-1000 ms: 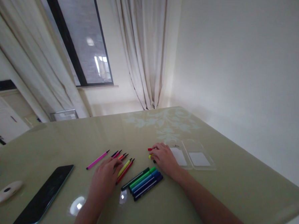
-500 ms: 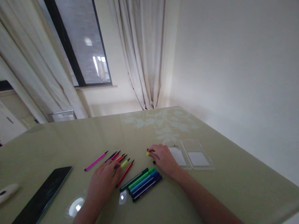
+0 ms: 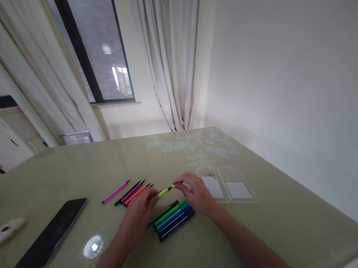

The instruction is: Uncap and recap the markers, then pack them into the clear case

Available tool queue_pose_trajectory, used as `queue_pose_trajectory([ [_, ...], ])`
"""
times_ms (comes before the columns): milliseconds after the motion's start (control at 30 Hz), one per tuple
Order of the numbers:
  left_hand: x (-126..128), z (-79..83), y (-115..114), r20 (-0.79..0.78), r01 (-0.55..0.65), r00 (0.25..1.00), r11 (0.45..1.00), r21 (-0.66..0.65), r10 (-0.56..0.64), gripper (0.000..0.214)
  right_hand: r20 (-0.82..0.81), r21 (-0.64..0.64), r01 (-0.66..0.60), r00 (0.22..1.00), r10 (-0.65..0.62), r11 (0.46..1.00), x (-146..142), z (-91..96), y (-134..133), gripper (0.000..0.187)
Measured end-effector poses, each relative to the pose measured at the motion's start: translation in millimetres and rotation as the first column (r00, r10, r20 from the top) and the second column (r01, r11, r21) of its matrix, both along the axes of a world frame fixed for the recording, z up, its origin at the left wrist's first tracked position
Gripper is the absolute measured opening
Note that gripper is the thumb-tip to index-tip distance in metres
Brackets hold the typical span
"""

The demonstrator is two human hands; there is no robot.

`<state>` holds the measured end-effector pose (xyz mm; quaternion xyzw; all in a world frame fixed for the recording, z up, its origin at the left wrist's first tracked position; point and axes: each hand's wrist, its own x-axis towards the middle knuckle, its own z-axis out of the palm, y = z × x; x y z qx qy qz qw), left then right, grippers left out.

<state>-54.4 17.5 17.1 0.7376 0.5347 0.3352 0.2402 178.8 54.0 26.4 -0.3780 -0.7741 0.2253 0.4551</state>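
A yellow marker is held up between my two hands, above the table. My left hand pinches its barrel, and the dark tip end points up and right. My right hand pinches a small yellow cap right at that tip; how far the cap sits over it I cannot tell. Left of my left hand lie several uncapped markers, among them a pink marker and an orange marker. Below the hands, capped green markers and blue markers lie side by side.
An open clear plastic case with white paper inside lies at the right. On the left are a dark tablet and a white oval object. A pale wall runs along the table's right edge.
My left hand has lifted the yellow marker from the row and moved right. The cap in my right hand now meets the marker's tip.
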Motion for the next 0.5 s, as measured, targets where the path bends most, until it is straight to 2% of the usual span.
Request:
queue_pose_trajectory([
  [167,4.7,-3.2,-1.1,0.087,-0.015,0.996,0.999,0.036,0.012,0.026,-0.065,-0.088,-0.049,0.997,0.044,0.995,-0.6,-3.0,0.7,0.010],
  [300,9.8,-3.4,-2.9,0.178,-0.023,0.984,0.999,-0.033,0.029,0.027,-0.128,-0.144,-0.044,0.991,0.026,0.989,-0.5,-5.0,1.4,0.009],
  [400,10.9,-3.3,-2.7,0.174,-0.033,0.984,0.997,-0.066,0.044,0.027,-0.141,-0.144,-0.056,0.989,0.035,0.988,-2.9,-5.8,0.4,0.009],
  [500,9.9,-2.4,-2.7,0.102,-0.003,0.995,0.997,-0.083,0.012,0.026,-0.069,-0.186,-0.041,0.997,0.028,0.982,-3.4,-7.0,2.1,0.010],
])
